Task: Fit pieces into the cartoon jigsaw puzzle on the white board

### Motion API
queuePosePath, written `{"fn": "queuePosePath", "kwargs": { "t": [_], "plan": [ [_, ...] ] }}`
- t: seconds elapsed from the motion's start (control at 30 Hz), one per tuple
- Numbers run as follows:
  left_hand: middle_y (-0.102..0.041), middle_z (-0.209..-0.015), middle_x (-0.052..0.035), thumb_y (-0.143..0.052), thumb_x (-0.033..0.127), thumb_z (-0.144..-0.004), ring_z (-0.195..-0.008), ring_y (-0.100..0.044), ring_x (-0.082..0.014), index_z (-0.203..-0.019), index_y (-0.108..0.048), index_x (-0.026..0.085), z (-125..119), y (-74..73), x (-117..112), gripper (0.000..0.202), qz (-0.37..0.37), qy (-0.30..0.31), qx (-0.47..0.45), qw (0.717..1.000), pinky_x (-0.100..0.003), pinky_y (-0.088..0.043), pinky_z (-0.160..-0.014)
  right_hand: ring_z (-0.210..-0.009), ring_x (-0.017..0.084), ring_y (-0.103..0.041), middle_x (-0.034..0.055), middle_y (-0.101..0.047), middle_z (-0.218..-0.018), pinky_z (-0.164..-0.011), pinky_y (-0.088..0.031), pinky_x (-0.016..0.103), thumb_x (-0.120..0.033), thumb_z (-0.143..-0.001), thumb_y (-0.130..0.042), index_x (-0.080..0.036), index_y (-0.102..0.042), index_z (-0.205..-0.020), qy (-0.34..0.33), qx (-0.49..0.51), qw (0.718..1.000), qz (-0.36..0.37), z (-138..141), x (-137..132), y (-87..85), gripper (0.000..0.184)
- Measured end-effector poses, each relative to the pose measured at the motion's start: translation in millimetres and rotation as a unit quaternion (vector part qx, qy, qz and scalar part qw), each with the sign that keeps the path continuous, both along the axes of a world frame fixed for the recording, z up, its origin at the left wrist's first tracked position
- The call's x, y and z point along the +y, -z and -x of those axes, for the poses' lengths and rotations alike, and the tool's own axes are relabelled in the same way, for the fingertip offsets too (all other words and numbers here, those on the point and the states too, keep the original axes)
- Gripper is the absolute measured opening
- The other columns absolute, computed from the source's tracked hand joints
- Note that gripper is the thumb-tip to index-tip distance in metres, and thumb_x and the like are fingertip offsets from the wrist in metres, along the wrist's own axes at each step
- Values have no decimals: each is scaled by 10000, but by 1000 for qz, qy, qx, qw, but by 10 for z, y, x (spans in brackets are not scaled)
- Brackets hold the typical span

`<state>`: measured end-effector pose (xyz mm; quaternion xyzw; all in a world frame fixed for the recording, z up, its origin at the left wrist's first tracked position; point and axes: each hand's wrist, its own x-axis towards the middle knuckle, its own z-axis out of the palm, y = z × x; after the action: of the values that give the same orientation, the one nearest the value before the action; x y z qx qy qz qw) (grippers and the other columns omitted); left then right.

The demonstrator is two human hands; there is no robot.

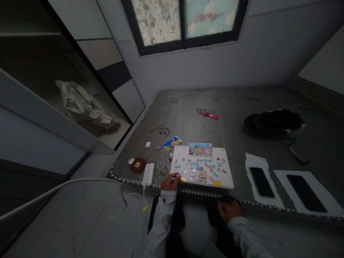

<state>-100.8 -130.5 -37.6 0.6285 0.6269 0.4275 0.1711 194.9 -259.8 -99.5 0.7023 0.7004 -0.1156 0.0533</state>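
My left hand (170, 182) is at the near left corner of a white board (197, 184), its fingers bent together over the edge. Anything between those fingertips is too small to make out. Loose jigsaw pieces (213, 174) lie scattered on the board. A partly joined puzzle section (199, 173) sits near its front edge, and a cartoon picture card (200, 149) lies at the back. Yellow patches mark the front edge, one close to my left hand. My right hand (230, 210) rests on my right knee, fingers curled in with nothing visible in them.
Left of the board are a second picture card (172, 143), a white power bank (148, 174) with a cable, a brown case (138, 165) and a clear round item (161, 165). Two phones (261, 182) lie on white cloths at right. Farther back are a red item (209, 114) and a black bag (274, 122).
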Motion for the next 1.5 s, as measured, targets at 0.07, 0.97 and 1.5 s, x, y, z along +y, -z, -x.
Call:
{"fn": "queuePosePath", "kwargs": {
  "t": [0.07, 0.97, 1.5],
  "plan": [
    [-771, -838, -14, -719, 338, -885, -612, -643, -108, -960, -806, 223, 2, 10, -8, 163, -10, -2, 2, 1000, -221, -472, -596, -865, 220, -726, 87, -783, -908, -906, -395, 395, -311, -1047, -345, -221, -800, -876, 0, 0, 1000, 3, -2, 0, 5, 494],
    [-772, -809, 41, -816, 338, -783, -566, -581, -70, -883, -785, 250, -4, -17, -40, 137, 26, -55, 18, 998, -187, -427, -617, -872, 221, -716, 72, -783, -917, -950, -366, 403, -321, -1046, -347, -229, -800, -893, 2, 9, 1000, -14, -24, -10, 64, 486],
    [-765, -800, 58, -830, 308, -765, -561, -576, -68, -854, -768, 256, 12, -24, -40, 120, 60, -57, 25, 996, -177, -421, -605, -898, 238, -720, 76, -783, -922, -945, -361, 423, -326, -1044, -325, -219, -792, -872, 7, 21, 1000, 4, -32, 11, 69, 510]
  ]
}}
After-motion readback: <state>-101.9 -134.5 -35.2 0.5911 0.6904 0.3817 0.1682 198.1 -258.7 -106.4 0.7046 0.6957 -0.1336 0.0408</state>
